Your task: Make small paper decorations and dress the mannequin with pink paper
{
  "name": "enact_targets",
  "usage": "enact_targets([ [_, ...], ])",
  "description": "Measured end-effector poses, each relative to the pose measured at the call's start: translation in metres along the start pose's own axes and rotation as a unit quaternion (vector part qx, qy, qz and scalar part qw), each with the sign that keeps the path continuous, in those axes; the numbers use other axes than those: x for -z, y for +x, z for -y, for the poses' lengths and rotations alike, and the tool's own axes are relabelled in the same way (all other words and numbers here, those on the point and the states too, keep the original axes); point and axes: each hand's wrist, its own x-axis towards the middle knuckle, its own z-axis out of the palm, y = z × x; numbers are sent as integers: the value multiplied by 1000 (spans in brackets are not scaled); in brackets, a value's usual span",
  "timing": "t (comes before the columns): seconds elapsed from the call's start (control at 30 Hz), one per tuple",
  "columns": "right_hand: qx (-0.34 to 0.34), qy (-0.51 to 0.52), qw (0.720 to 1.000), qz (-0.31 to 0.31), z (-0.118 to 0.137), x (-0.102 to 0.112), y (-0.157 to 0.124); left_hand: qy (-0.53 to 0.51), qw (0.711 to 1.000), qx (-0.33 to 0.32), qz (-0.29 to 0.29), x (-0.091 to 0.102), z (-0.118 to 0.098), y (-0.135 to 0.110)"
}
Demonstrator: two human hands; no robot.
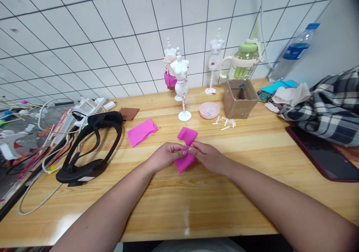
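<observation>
My left hand (171,154) and right hand (204,154) gripped pink piece (185,164), pinched mid-length | far-left form (169,65) already dressed, near form (182,88) not | pink sheet (142,133) left, unused

The bare left arm (112,203) and right arm (266,192) reach forward and slant in toward each other. The left hand (168,156) and right hand (206,155) are very close together, both pinching.

Bright pink sheet (185,163), bunched at middle, ends flaring.
</observation>
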Motion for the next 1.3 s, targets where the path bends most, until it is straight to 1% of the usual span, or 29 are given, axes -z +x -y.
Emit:
enact_targets([
  [0.07,2,-2,1000,-16,0,5,1,-3,1000,-2,-12,-1,0,0],
  [0.17,-10,-29,996,-78,-1,17,0,-23,998,3,-53,-4,-1,-1],
  [0.2,-15,-48,994,-97,0,20,0,-29,997,0,-71,-4,-2,-1],
  [0.27,-19,-118,986,-114,1,23,-2,-36,992,-18,-115,-2,-4,-2],
  [0.33,-17,-225,969,-101,2,22,-3,-49,981,-52,-179,3,-5,-3],
  [0.4,-16,-324,943,-72,3,18,-3,-70,965,-77,-240,11,-6,-4],
  [0.47,-25,-377,924,-57,3,17,-2,-78,953,-81,-281,22,-4,-4],
  [0.53,-36,-376,924,-67,3,20,-1,-45,937,-82,-337,32,-1,-2],
  [0.6,-43,-331,939,-87,3,26,-2,29,908,-108,-403,40,3,-1],
  [0.67,-44,-258,959,-111,2,32,-1,136,879,-141,-435,42,5,1],
  [0.7,-42,-216,968,-122,1,34,-1,196,863,-153,-440,41,5,0],
  [0.77,-28,-120,983,-138,-1,35,1,311,836,-168,-421,33,4,-2],
  [0.8,-20,-68,988,-140,-2,34,2,351,828,-175,-400,27,3,-3],
  [0.83,-11,-15,991,-136,-2,33,3,373,835,-184,-362,21,2,-5],
  [0.87,-4,35,992,-123,-3,31,4,373,852,-194,-313,15,1,-6],
  [0.9,1,82,992,-99,-2,29,4,351,875,-192,-272,9,0,-7],
  [1.0,5,176,984,-4,4,25,2,211,948,-166,-169,-3,0,-8],
  [1.03,4,186,982,16,6,25,0,162,965,-155,-134,-5,1,-7],
  [1.07,3,188,982,26,8,26,-1,124,976,-144,-106,-5,2,-6],
  [1.1,3,181,983,28,10,28,-2,102,982,-132,-92,-5,2,-5],
  [1.13,3,164,986,24,11,31,-3,98,984,-119,-95,-4,3,-5],
  [1.2,-2,95,996,-2,10,39,-4,125,978,-102,-131,-1,3,-4],
  [1.23,-6,51,998,-20,9,44,-5,149,970,-106,-158,1,3,-4],
  [1.3,-20,-25,999,-39,4,53,-8,221,944,-143,-200,3,2,-5],
])
